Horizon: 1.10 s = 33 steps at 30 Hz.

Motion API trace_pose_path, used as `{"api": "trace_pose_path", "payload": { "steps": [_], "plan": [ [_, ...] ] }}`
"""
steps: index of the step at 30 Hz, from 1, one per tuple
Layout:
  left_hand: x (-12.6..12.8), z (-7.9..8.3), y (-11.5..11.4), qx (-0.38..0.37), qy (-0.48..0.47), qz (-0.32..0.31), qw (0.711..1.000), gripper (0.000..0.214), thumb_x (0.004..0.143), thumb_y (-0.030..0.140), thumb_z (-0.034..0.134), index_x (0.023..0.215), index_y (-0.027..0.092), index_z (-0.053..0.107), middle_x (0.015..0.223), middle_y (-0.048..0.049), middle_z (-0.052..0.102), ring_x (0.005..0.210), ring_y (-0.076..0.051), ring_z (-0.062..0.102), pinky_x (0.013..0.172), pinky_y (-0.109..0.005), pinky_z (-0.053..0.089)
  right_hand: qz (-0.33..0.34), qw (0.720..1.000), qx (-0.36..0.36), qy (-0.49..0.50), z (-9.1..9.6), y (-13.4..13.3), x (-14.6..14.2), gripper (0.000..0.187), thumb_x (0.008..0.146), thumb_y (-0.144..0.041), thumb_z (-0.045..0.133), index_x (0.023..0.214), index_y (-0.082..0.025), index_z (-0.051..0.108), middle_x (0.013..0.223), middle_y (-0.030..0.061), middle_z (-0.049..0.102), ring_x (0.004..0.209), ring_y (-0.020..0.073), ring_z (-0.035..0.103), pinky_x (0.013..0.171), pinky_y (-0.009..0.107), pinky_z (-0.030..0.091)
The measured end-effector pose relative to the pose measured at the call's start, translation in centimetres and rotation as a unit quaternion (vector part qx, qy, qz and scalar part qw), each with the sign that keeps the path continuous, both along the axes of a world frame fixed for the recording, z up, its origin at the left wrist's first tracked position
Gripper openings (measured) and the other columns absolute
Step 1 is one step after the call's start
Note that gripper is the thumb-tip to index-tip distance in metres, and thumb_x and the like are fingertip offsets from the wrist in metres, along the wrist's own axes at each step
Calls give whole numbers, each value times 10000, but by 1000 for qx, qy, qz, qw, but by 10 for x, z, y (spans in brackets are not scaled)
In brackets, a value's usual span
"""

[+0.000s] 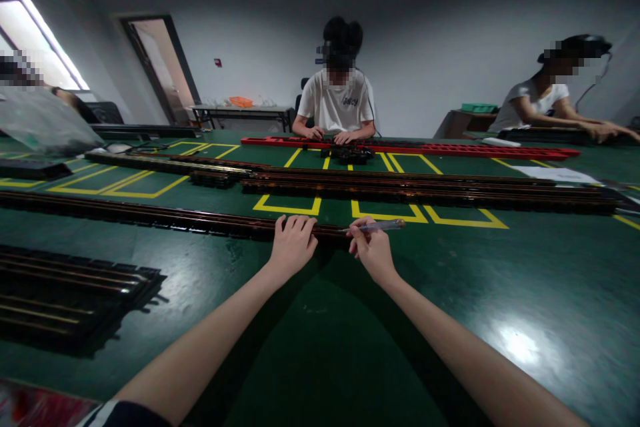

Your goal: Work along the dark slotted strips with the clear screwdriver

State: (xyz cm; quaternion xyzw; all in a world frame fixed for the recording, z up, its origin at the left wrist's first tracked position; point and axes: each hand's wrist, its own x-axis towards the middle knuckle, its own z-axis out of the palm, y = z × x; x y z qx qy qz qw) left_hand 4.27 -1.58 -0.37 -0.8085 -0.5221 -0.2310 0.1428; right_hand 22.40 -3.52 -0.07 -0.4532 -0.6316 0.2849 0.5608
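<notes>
A long black rail with copper-coloured strips lies across the green table and ends near my right hand. My left hand is closed over the rail close to that end, its fingers curled over the far side and its thumb near the front. My right hand grips a slim pen-like tool with a clear handle. The tool's thin tip points left at the rail's end; whether it touches cannot be made out. The handle's back end sticks out to the right.
Several similar rails lie in a bundle beyond my hands, and another stack sits at the left. Yellow tape outlines mark the green table. A person opposite works at a red frame; another person sits at the right.
</notes>
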Motion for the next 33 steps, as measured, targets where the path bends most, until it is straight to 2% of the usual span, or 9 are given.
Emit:
{"api": "trace_pose_path", "payload": {
  "steps": [13, 24, 33],
  "plan": [
    [0, -1, 0, 1, 4, -6, 1000, 315, 867, 210, 408, 1128, 197, 583, 1119, -79, 641, 1077, -259, 532, 1010, -494, 291, -6, 1000, -1, 8, 1, -1, -1, 389, 812, -583, 502, 770, -196, 499, 678, 22, 595, 441, 118, 552, 351, 230, 445],
    [-5, 2, 3, -40, -7, -39, 998, 296, 883, 208, 390, 1127, 200, 559, 1139, -71, 629, 1089, -222, 537, 990, -429, 322, -23, 997, -13, 70, 4, -5, -1, 344, 802, -526, 540, 738, -190, 507, 639, 9, 577, 434, 108, 533, 345, 213, 429],
    [-7, -2, 5, -33, -6, -45, 998, 293, 878, 216, 411, 1130, 203, 561, 1135, -66, 630, 1070, -226, 541, 973, -420, 331, -60, 990, -13, 126, 3, -3, 4, 231, 788, -392, 565, 708, -182, 510, 574, -21, 554, 394, 92, 520, 348, 195, 406]
  ]
}}
